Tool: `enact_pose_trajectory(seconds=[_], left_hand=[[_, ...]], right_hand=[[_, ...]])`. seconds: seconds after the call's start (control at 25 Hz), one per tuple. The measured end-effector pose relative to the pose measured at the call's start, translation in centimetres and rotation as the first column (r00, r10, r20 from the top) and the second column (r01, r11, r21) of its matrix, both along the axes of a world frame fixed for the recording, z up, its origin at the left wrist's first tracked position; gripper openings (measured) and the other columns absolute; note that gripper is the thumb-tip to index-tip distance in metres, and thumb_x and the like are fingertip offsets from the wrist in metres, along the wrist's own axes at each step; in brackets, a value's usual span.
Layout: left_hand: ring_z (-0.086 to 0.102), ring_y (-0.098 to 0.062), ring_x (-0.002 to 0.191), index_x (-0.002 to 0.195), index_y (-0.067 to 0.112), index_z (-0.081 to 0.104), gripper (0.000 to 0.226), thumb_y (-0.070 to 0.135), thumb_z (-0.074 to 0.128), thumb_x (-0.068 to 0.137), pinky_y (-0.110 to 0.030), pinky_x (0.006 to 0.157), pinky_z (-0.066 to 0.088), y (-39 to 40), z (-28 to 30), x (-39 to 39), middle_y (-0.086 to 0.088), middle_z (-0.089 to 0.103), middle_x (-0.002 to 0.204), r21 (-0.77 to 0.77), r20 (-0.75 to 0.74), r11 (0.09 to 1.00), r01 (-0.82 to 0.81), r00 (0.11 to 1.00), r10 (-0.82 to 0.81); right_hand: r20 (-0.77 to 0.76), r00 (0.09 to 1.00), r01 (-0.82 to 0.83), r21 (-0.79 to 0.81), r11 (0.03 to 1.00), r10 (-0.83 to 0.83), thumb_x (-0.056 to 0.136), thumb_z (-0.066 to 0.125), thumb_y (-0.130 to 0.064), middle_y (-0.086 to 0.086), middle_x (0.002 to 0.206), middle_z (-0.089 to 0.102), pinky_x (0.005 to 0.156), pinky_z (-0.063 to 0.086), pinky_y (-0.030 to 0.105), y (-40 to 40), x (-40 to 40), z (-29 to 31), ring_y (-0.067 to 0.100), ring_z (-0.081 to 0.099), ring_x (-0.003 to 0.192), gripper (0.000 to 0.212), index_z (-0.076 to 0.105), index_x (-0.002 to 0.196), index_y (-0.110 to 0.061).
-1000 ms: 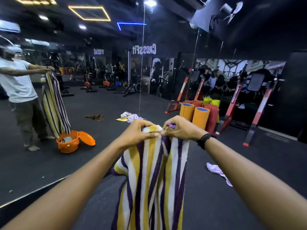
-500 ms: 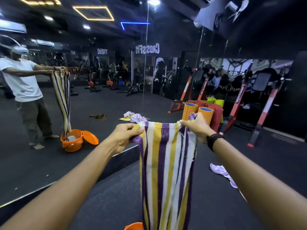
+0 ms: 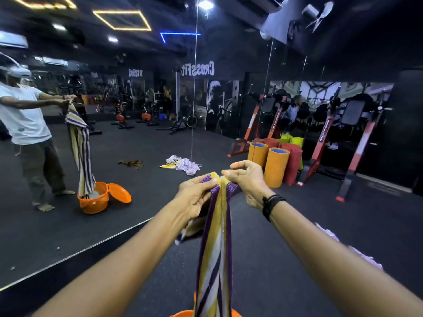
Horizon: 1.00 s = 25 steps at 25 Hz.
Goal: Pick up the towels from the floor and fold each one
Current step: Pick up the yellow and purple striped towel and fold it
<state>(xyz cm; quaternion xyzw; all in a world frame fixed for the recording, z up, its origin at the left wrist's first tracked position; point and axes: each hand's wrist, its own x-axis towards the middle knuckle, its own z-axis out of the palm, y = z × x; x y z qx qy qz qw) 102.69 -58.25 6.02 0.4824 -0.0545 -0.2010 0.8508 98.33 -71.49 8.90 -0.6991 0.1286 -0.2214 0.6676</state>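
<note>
Both hands, left hand (image 3: 196,197) and right hand (image 3: 246,179), now pinch the striped towel (image 3: 216,259) corners together at chest height; half a second ago it was spread wide. First fold made, towel hanging over orange basket (image 3: 183,314).

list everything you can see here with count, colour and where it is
striped towel: one, purple, yellow and white, hanging from both hands at centre
lilac towel: one, on the floor to the right, partly behind the right arm
basket: one, orange, only its rim shows at the bottom edge under the striped towel
rolled mats: several, orange, red and yellow-green, upright by the mirror wall on the right
mirror: covers the wall ahead, reflecting the person, basket and towels on the floor
left hand: grip shut on the striped towel's top edge
right hand: grip pinching the same top edge, wristband on the wrist
</note>
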Motion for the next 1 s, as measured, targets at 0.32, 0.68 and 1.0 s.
enact_pose_trajectory(seconds=[0.32, 0.68, 1.0], left_hand=[[0.071, -0.017, 0.081, 0.095, 0.007, 0.074, 0.012, 0.004, 0.070, 0.084, -0.032, 0.084, 0.057, -1.1, -1.6, -1.0, -0.007, 0.075, 0.084, 0.280, 0.349, 0.939, -0.199, 0.933, 0.093], [0.062, -0.010, 0.106, 0.104, 0.022, 0.074, 0.019, 0.021, 0.069, 0.086, -0.028, 0.078, 0.052, -1.2, -3.0, -3.4, -0.003, 0.066, 0.106, 0.428, 0.789, 0.715, -0.552, 0.614, 0.003], [0.070, -0.014, 0.091, 0.100, 0.027, 0.075, 0.030, 0.010, 0.071, 0.076, -0.028, 0.076, 0.053, -1.3, -4.3, -3.0, -0.005, 0.073, 0.095, 0.361, 0.822, 0.700, -0.616, 0.565, 0.073]], right_hand=[[-0.127, 0.992, -0.021, -0.090, 0.996, 0.009, 0.074, 0.071, 0.015, 0.022, 0.092, 0.070, 0.073, 0.055, 0.041, -0.3, -0.7, -0.2, 0.029, 0.067, 0.077, 0.027, 0.059, 0.089, -0.006], [-0.178, 0.975, 0.116, -0.111, 0.987, -0.134, 0.071, 0.070, 0.012, 0.027, 0.097, 0.068, 0.069, 0.060, 0.046, -0.1, 0.3, -1.2, 0.035, 0.071, 0.079, 0.028, 0.060, 0.079, -0.013], [-0.216, 0.976, 0.007, 0.041, 0.999, 0.002, 0.083, 0.050, 0.023, 0.023, 0.097, 0.054, 0.051, 0.057, 0.029, 0.9, -0.3, -0.5, 0.027, 0.062, 0.076, 0.032, 0.045, 0.076, -0.007]])
